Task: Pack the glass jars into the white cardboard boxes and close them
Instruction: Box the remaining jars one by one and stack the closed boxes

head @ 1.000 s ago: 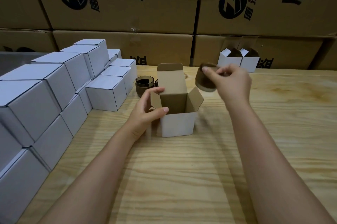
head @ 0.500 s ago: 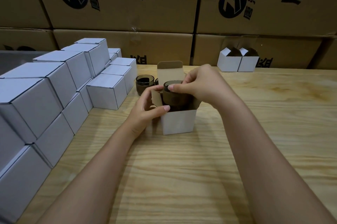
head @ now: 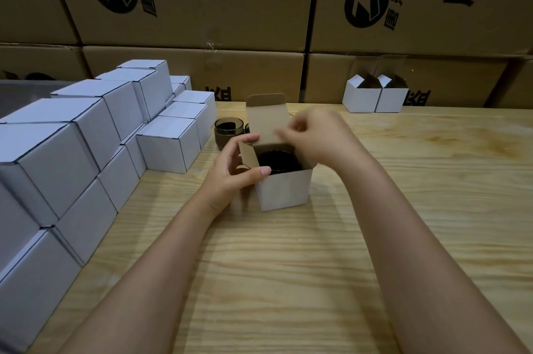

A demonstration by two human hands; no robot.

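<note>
A small white cardboard box stands open on the wooden table, its brown lid flap upright at the back. A dark glass jar sits inside it, only the rim showing. My left hand grips the box's left side, thumb on the front corner and fingers over the left flap. My right hand hovers over the box's right side with curled fingers, blurred, covering the right flap. Another dark jar stands on the table behind the box, and a further one peeks out beside it.
Several closed white boxes are stacked in steps along the left. Two open white boxes stand at the back right. Large brown cartons form a wall behind the table.
The right hand carried the jar over the box, lowered it in and let go of it. It now sits at the right flap. The left hand kept hold of the box.
</note>
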